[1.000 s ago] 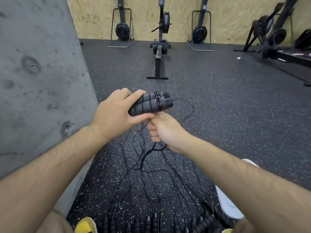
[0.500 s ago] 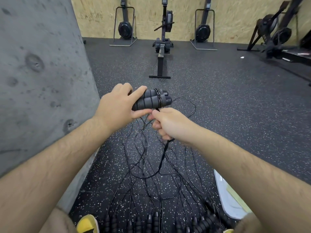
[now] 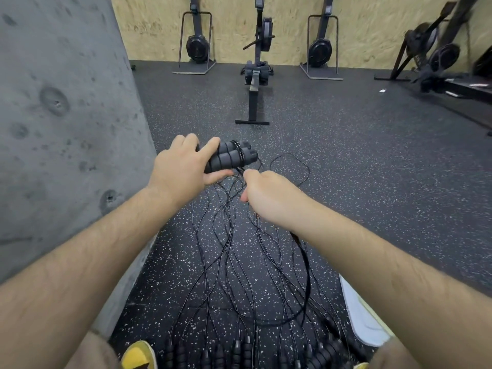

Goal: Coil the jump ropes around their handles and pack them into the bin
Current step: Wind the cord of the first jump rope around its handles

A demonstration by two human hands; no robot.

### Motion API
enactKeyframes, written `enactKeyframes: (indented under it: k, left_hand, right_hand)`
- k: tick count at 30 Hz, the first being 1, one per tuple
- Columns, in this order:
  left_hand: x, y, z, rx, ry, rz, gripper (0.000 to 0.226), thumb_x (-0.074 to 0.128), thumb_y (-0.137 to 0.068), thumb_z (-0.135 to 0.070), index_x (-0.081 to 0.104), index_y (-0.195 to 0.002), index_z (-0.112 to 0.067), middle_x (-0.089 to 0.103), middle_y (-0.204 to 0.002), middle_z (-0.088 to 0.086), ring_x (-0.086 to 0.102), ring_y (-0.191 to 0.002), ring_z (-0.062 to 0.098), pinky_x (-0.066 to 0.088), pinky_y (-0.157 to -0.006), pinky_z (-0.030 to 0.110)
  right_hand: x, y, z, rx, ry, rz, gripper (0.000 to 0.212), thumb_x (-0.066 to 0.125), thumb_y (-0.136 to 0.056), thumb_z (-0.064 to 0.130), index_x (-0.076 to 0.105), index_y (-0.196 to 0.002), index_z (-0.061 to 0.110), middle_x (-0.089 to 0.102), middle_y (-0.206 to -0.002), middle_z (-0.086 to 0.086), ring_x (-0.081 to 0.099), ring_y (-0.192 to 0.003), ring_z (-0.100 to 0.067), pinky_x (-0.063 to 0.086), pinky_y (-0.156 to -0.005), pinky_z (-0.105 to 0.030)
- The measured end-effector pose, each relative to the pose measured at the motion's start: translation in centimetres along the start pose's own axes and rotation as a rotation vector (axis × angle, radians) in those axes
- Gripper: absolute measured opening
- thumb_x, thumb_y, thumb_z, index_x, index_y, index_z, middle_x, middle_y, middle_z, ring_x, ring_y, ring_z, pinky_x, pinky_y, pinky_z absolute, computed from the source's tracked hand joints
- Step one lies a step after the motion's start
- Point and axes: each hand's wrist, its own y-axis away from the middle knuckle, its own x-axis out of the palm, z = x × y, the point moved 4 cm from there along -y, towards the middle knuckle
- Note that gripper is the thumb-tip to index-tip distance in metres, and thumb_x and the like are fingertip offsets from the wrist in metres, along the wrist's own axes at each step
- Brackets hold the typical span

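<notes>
A white plastic bin (image 3: 359,320) peeks out at 4 o'clock, low in the view. The right arm hides most of it. A bit of pale yellow shows on its edge, but what is inside cannot be seen.

The left hand (image 3: 183,169) grips two black handles (image 3: 229,158) side by side, just above the middle of the view. They are fat and round, with soft-looking bumpy foam. A few turns of thin black rope (image 3: 308,283) go around them near their far ends. The right hand (image 3: 269,193) is at 4 o'clock from the handles, just beside them. Its fingers are curled tight on the rope, which hangs down in a big loop to the floor (image 3: 359,169).

More jump ropes (image 3: 229,262) lie spread on the floor below the hands. They are thin, shiny and wavy. Their dark handles sit in a row at 6 o'clock, next to a yellow shoe (image 3: 138,355).

The floor is dark rubber with tiny white specks. A rough grey concrete pillar (image 3: 66,115) fills 9 o'clock. A black rowing machine (image 3: 257,75) stands at 12 o'clock by a chipboard wall (image 3: 292,12).
</notes>
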Motion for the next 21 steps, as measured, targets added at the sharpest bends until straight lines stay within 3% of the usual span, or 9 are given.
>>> enactKeyframes:
  k: [5, 8, 13, 17, 21]
  left_hand:
    - [0.4, 0.1, -0.7, 0.035, 0.000, 0.005, 0.073, 0.047, -0.082, -0.079, 0.060, -0.128, -0.023, 0.053, -0.092, 0.010, 0.054, -0.084, 0.032, 0.044, -0.050, 0.035]
    - [0.6, 0.4, -1.3, 0.066, -0.009, 0.032, 0.079, 0.034, -0.082, -0.083, 0.061, -0.125, -0.022, 0.053, -0.089, 0.011, 0.054, -0.082, 0.032, 0.041, -0.050, 0.034]
    - [0.6, 1.1, -2.5, 0.235, 0.040, 0.038, 0.078, 0.033, -0.081, -0.080, 0.065, -0.120, -0.020, 0.054, -0.086, 0.011, 0.055, -0.077, 0.032, 0.045, -0.048, 0.035]
    - [-0.3, 1.5, -3.4, 0.414, 0.114, 0.081, 0.077, 0.034, -0.082, -0.086, 0.063, -0.123, -0.027, 0.057, -0.092, 0.004, 0.057, -0.083, 0.027, 0.050, -0.052, 0.035]
    - [-1.8, 2.2, -4.2, 0.498, 0.272, 0.109, 0.071, 0.040, -0.084, -0.085, 0.061, -0.126, -0.032, 0.053, -0.091, -0.004, 0.056, -0.085, 0.022, 0.053, -0.059, 0.035]
  right_hand:
    - [-0.4, 0.9, 0.1, -0.098, 0.293, -0.014, 0.023, 0.035, -0.105, 0.018, 0.053, -0.091, 0.012, 0.051, -0.084, -0.005, 0.051, -0.081, -0.028, 0.041, -0.072, -0.032]
    - [-0.8, 0.7, -0.2, -0.137, 0.372, -0.116, 0.027, 0.041, -0.104, 0.031, 0.050, -0.083, 0.017, 0.043, -0.072, 0.002, 0.048, -0.079, -0.027, 0.035, -0.068, -0.030]
    - [-3.4, -0.1, -0.9, -0.228, 0.465, -0.258, 0.041, 0.048, -0.099, 0.040, 0.043, -0.064, 0.020, 0.045, -0.066, 0.004, 0.049, -0.074, -0.026, 0.033, -0.063, -0.030]
    - [-5.5, -1.2, -2.6, -0.356, 0.459, -0.240, 0.035, 0.052, -0.097, 0.051, 0.068, -0.082, 0.024, 0.058, -0.068, 0.007, 0.053, -0.075, -0.019, 0.040, -0.065, -0.031]
    - [-5.7, -2.6, -4.8, -0.401, 0.216, -0.182, 0.023, 0.066, -0.087, 0.053, 0.075, -0.088, 0.032, 0.067, -0.073, 0.012, 0.057, -0.071, -0.005, 0.046, -0.068, -0.029]
